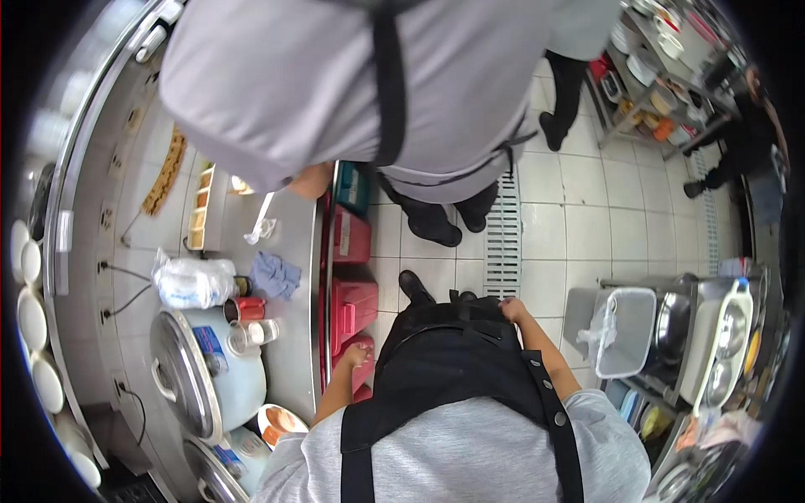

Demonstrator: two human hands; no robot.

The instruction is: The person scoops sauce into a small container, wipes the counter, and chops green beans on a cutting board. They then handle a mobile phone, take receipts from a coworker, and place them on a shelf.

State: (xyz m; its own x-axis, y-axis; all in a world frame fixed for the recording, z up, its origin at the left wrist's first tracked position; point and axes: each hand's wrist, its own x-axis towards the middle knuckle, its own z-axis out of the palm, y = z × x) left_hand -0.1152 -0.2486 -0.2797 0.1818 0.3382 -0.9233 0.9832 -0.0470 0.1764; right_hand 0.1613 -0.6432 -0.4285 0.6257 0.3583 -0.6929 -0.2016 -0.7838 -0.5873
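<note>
My left hand [359,354] hangs low beside the metal counter [289,344], in front of the red bins under it. Its fingers are curled in, with nothing visible between them. At the right side of my black apron [461,356] is my right hand [510,309]; its fingers are too small and turned away to make out. On the counter to my left stand large lidded pots [239,369], a white bowl with orange-red residue [281,423], a red can [243,309], a clear glass [253,335] and a blue cloth [274,275].
A person in a grey top [277,84] bends over the counter ahead. Red bins [352,306] stand beneath it. A floor drain grate [504,235] runs ahead. To the right are a grey plastic tub [626,331] and a rack with metal bowls. Other people stand farther off.
</note>
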